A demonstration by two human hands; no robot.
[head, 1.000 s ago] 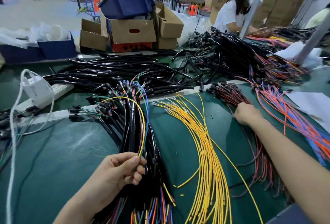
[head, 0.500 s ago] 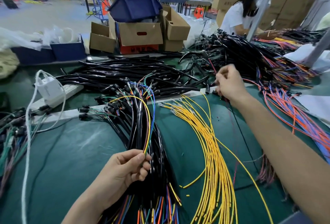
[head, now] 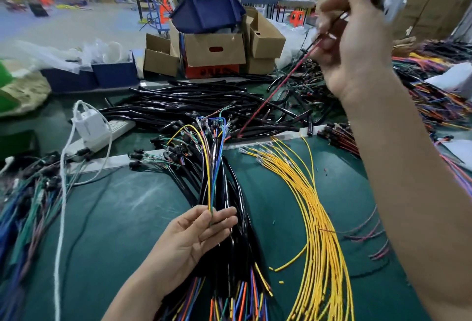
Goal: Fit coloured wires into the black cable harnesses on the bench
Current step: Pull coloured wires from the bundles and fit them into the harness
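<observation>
A thick bundle of black cable harnesses lies down the middle of the green bench, coloured wire ends fanning out at both ends. My left hand rests on this bundle and pinches a few thin coloured wires, yellow, green and blue, between thumb and fingers. My right hand is raised high at the upper right, shut on a red-and-black wire that slants down to the bench. A fan of loose yellow wires lies to the right of the bundle.
A pile of black cables lies behind the bundle. Cardboard boxes topped by a blue bin stand at the back. A white power strip with charger sits left. Mixed coloured wires heap at the right, more at the left edge.
My right hand has lifted from the red-wire pile on the bench to high at the upper right, drawing one red-and-black wire up. My left hand keeps its hold, fingers looser.
</observation>
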